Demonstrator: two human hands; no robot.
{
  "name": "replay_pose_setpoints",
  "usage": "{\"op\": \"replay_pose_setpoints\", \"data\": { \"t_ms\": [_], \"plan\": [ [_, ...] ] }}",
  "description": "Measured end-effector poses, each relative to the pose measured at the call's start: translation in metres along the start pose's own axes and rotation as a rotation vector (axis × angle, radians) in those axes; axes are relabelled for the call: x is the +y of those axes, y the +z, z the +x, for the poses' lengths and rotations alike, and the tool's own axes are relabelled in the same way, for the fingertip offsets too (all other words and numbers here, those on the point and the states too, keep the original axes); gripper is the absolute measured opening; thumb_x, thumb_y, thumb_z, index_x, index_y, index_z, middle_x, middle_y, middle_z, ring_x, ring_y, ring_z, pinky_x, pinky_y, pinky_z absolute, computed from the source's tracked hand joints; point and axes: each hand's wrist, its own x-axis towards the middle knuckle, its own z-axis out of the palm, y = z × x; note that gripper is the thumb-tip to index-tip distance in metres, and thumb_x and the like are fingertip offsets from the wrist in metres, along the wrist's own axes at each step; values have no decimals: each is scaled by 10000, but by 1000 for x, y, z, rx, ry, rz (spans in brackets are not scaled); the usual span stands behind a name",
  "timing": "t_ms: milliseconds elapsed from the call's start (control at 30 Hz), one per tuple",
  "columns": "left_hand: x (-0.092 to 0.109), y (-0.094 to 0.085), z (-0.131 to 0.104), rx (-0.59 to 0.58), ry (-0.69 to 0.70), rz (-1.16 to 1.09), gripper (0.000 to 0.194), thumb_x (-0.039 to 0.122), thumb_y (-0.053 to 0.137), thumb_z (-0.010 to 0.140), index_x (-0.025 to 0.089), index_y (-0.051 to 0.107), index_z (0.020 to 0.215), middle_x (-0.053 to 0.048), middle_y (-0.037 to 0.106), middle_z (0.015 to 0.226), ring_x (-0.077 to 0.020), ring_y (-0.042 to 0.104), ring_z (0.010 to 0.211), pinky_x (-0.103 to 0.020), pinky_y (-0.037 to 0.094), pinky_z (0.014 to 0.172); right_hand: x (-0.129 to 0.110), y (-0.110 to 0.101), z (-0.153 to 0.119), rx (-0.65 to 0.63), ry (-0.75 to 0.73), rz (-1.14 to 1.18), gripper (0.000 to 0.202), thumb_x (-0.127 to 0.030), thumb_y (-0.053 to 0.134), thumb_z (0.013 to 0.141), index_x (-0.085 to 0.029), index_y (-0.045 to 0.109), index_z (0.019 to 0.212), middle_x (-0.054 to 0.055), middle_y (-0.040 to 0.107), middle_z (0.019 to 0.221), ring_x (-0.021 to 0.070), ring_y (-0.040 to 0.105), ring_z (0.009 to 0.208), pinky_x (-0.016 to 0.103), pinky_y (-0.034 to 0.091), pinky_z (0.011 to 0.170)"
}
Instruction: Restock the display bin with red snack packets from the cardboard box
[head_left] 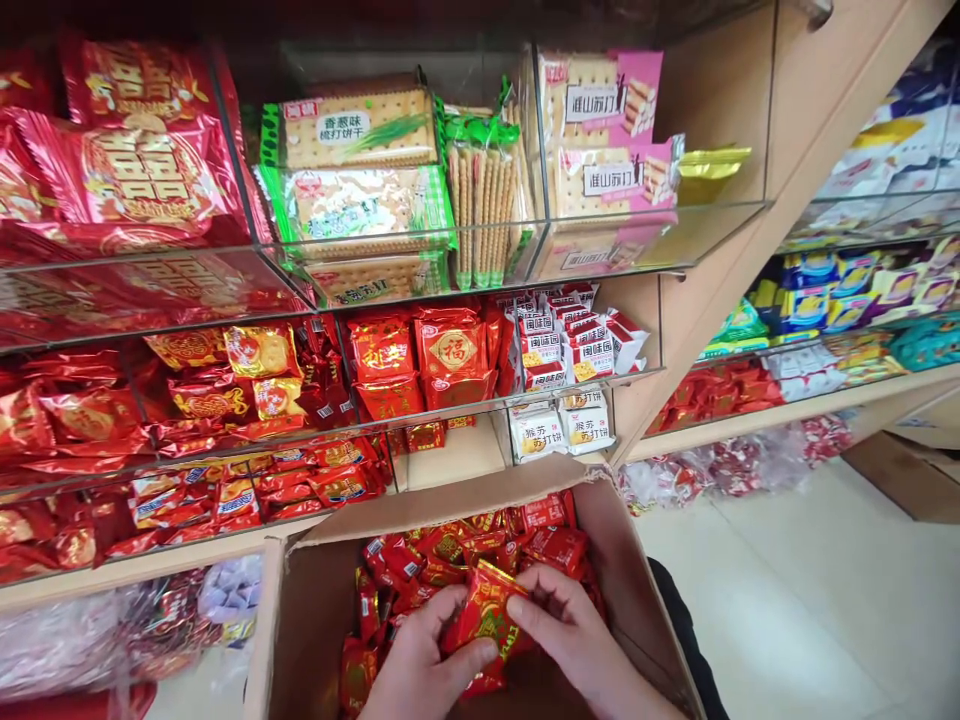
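Note:
Both my hands are over an open cardboard box (637, 570) and hold red-and-gold snack packets (487, 610) between them. My left hand (431, 650) grips the packets from the left, with the thumb across the front. On the right side, my right hand (562, 625) pinches the upper edge between thumb and fingers. How many packets are in my grip I cannot tell. Below and behind my hands lie loose red packets (442, 550) of a similar look, heaped in the box.
Shelves with clear dividers rise behind the box. They carry cracker packs (360, 130), red packets (454, 350), and white packets (592, 345). Plastic bags of goods (67, 640) lie beneath the lowest shelf. Another cardboard box (904, 475) stands on the tiled floor (795, 590) at right.

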Motion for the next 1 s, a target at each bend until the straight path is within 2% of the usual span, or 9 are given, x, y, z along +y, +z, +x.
{"op": "replay_pose_setpoints", "data": {
  "t_ms": [100, 167, 333, 467, 600, 700, 800, 900, 1000],
  "plan": [
    [14, -9, -2, 0, 53, 203, 313, 310, 625, 679, 199, 605, 971, -31, 650, 892, -181, 582, 808, -251, 459, 750, -21, -6, -2, -180, -58, -202, 221, -273, 595, 724, -178, 565, 921, 18, 598, 872, 159, 525, 806, 256, 406, 728],
    [21, -11, -3, 55, 83, 226, 368, 331, 633, 668, 208, 586, 1011, -34, 652, 911, -180, 588, 811, -249, 465, 753, -34, -6, -2, -227, -65, -250, 182, -279, 567, 744, -168, 565, 889, 26, 602, 875, 166, 537, 809, 265, 416, 727],
    [40, -26, -9, 217, 259, 434, 342, 361, 594, 701, 241, 576, 1021, -32, 648, 961, -187, 596, 862, -250, 468, 769, -69, 2, 7, -345, 6, -119, 220, -245, 598, 710, -180, 534, 910, 9, 605, 848, 156, 564, 797, 254, 446, 688],
    [59, -77, -6, 351, 449, 872, 296, 366, 492, 769, 266, 575, 1035, -34, 644, 954, -200, 577, 886, -300, 427, 821, -98, -3, 36, -169, 63, -85, 381, -290, 639, 682, -227, 490, 1027, -15, 603, 783, 118, 579, 653, 235, 467, 577],
    [60, -136, 11, 529, 432, 1067, 313, 401, 389, 815, 207, 572, 978, -58, 632, 941, -197, 554, 910, -314, 381, 855, -113, -9, 84, -64, 268, 31, 499, -206, 707, 608, -206, 430, 1023, -26, 593, 699, 96, 575, 537, 250, 504, 529],
    [48, -154, 23, 488, 273, 1088, 361, 424, 289, 847, 208, 574, 892, -40, 637, 893, -177, 577, 852, -266, 408, 769, -105, -6, 122, -19, 363, 47, 381, -112, 689, 606, -184, 423, 869, -6, 609, 710, 116, 607, 602, 279, 526, 575],
    [39, -152, 28, 478, 86, 1141, 395, 460, 249, 850, 238, 576, 851, -12, 645, 834, -181, 601, 771, -255, 410, 652, -81, 3, 161, 110, 383, -191, 350, -50, 667, 605, -178, 429, 828, -25, 588, 642, 124, 591, 561, 270, 504, 502],
    [35, -147, 28, 532, 27, 1189, 378, 454, 250, 850, 252, 568, 876, -12, 646, 856, -191, 605, 779, -259, 396, 633, -51, 10, 202, 204, 361, -381, 262, -15, 651, 615, -141, 484, 772, -33, 546, 591, 90, 525, 488, 210, 435, 432],
    [32, -147, 27, 557, 15, 1226, 355, 421, 257, 852, 239, 558, 813, -18, 639, 803, -189, 601, 742, -259, 382, 613, -26, 14, 238, 242, 339, -502, 54, -105, 577, 747, -109, 528, 769, -28, 538, 650, 58, 500, 513, 183, 427, 459]
  ]
}}
